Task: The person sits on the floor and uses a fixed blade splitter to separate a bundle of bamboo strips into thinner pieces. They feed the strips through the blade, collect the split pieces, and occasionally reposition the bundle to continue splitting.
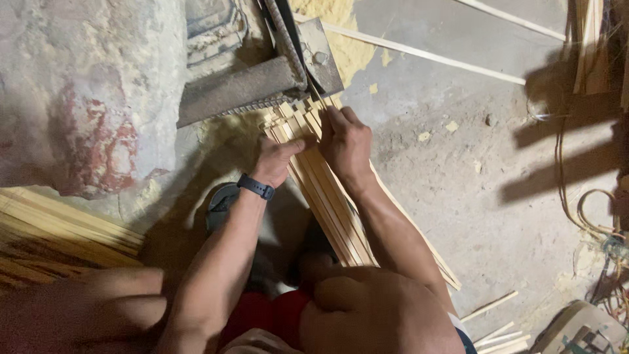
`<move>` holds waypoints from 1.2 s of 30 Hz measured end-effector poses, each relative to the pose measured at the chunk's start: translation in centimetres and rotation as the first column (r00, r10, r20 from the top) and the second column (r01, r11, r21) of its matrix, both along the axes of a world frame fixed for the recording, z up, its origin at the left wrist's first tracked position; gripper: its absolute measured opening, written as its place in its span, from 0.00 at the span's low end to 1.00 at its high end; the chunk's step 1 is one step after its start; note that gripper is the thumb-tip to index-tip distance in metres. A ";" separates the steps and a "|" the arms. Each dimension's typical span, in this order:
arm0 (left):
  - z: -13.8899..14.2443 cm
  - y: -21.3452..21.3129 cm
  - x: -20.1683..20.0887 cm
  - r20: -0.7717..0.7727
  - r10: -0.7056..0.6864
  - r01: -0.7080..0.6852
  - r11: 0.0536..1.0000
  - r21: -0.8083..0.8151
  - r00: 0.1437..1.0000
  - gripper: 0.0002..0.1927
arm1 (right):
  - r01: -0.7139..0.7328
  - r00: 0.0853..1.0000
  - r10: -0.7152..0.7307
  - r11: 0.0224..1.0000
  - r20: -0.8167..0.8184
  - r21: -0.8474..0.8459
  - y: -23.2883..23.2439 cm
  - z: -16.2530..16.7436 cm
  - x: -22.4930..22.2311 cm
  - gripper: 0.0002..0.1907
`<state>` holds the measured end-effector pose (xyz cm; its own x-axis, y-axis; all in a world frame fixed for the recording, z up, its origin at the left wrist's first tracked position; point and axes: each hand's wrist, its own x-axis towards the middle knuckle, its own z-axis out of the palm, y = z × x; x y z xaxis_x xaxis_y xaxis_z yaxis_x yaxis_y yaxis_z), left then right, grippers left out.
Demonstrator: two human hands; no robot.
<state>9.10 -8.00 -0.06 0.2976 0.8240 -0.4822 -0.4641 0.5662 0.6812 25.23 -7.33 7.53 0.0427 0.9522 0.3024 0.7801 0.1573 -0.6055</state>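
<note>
**Both hands hold a bundle of thin wooden strips at a cutting head**

The bundle of pale wooden strips lies slanted across the floor, from beside the person's knee up to the metal cutting head, where its far ends fan out just past the fingertips and touch the toothed edge of the grey block. The right hand presses down on the top of the bundle, fingers curled over the strips and closed on them, fingertips almost at the blade. The left hand, with a dark wristband behind it, grips the bundle's left edge, thumb on top and fingers wrapped under; it sits just behind and beside the right fingers.

As a judgement, the step in hand is squaring and feeding the strip ends into the cutter. Any further advance would call for the ends to stay level and tight together, and for the fingertips to stay behind the blade, since little room shows between them.

Outward from the fingers: yellow sawdust lies heaped beyond the cutter, loose strips lie across the concrete floor to the right, a stack of longer slats rests to the left, and tangled wires run along the far right.
</note>
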 end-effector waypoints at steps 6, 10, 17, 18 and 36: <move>-0.6 -0.3 0.4 -0.172 -0.057 0.062 0.998 0.024 0.983 0.17 | -0.048 0.992 0.051 0.999 0.120 -0.027 -4.4 2.8 2.9 0.03; 2.0 0.0 1.0 -0.343 -0.036 0.085 0.988 0.130 0.939 0.22 | -0.134 0.987 0.131 0.991 0.093 0.030 -8.5 2.8 3.7 0.16; 3.8 0.3 1.9 -0.059 0.022 -0.019 0.998 0.059 0.998 0.09 | 0.036 0.996 -0.018 0.981 0.090 -0.192 -6.2 0.6 2.5 0.11; 3.1 0.3 1.6 -0.042 0.026 -0.024 0.999 0.035 0.999 0.10 | 0.025 0.998 -0.017 0.990 0.057 -0.140 -5.1 0.5 2.3 0.11; 3.2 0.3 1.1 -0.214 -0.016 0.019 1.000 0.015 0.977 0.15 | -0.120 0.992 0.121 0.992 0.038 -0.042 -9.5 0.7 3.3 0.18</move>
<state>10.22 -7.65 3.12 0.2032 0.8282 -0.5223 -0.2965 0.5605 0.7733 28.55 -16.85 8.20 -0.0848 0.9609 0.2635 0.7811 0.2283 -0.5812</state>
